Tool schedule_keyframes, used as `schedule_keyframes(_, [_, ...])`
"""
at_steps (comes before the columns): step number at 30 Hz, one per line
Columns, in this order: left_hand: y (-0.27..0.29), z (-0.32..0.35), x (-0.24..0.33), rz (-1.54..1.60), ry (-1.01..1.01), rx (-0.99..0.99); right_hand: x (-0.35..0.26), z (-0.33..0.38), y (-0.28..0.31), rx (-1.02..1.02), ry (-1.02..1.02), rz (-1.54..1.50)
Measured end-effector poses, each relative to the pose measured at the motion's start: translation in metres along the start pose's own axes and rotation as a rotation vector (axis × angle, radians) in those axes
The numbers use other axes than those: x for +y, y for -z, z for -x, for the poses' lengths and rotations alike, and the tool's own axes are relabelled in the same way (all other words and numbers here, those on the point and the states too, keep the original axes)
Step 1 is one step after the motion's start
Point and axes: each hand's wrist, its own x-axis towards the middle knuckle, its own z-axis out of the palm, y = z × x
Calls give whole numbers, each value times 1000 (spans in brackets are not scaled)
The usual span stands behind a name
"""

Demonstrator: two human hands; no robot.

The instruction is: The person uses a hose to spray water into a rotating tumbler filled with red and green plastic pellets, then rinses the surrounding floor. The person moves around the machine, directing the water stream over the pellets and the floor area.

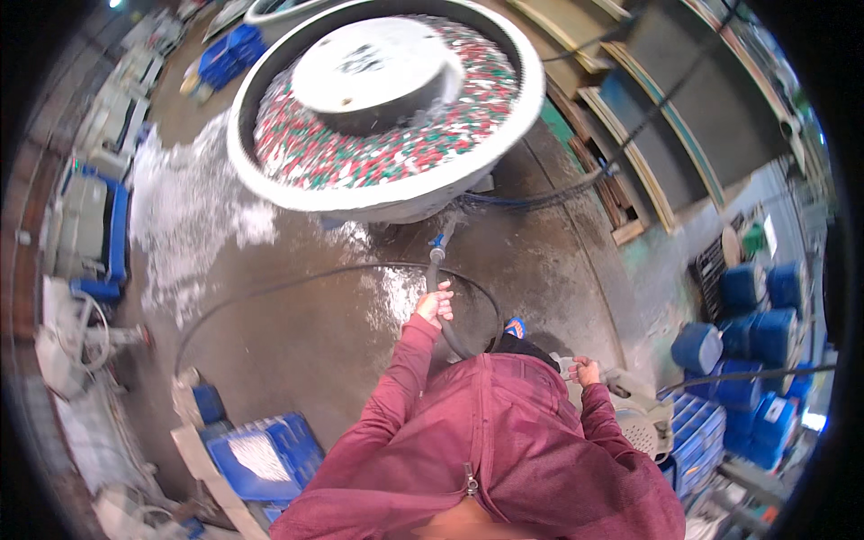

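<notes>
Head view: left hand was clamped on the black hose, which ran out toward the round tub of red, green and white bits; right hand was curled, contents unclear. Risks — slipping on the wet, foamy floor, or the hose whipping if that grip loosened.

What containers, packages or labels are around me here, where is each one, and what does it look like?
Blue drums: stacked at right, round, some with pale labels.
Blue crate: lower left on the floor, rectangular, white contents.
Blue crates: top left beyond the tub, stacked.
No screens or signs can be made out.
</notes>
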Motion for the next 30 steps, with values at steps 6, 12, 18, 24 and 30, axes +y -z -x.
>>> schedule_keyframes(6, [-149, -87, -24, -205, -35, 104, 15, -30, 53, 161, 232, -168])
schedule_keyframes(12, [-283, -191, -18, -109, -140, 58, -49, 7, 160, 403, 467, -397])
schedule_keyframes(18, [-400, -258, -8, -189, -317, 18, -87, 11, 212, 506, 391, -422])
schedule_keyframes(24, [-465, -327, 21, -257, -358, 54, -139, -73, 227, 412, 429, -260])
schedule_keyframes(30, [-533, -403, 73, -164, -292, 69, -219, -220, 252, 234, 346, -368])
